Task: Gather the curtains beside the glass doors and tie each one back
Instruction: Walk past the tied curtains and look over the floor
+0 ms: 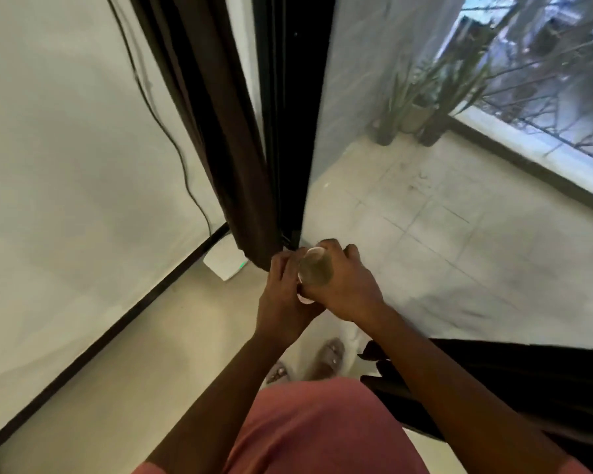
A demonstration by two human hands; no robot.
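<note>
The left hand [283,289] is curled against a blurred, pale rounded object [315,266] held between both hands, just beside the bottom edge of the dark brown curtain [220,131]. That curtain hangs gathered in a narrow column at the left of the glass door [408,165], between the white wall [65,148] and the black door frame [288,114]. It looks like soft, fairly heavy cloth that should bunch easily but slide loose, so it is best taken around the whole bundle. The right hand [346,285] is closed over the same pale object, fingers wrapped over its top; what it is cannot be told. A second dark curtain [510,388] lies at the near right.
</note>
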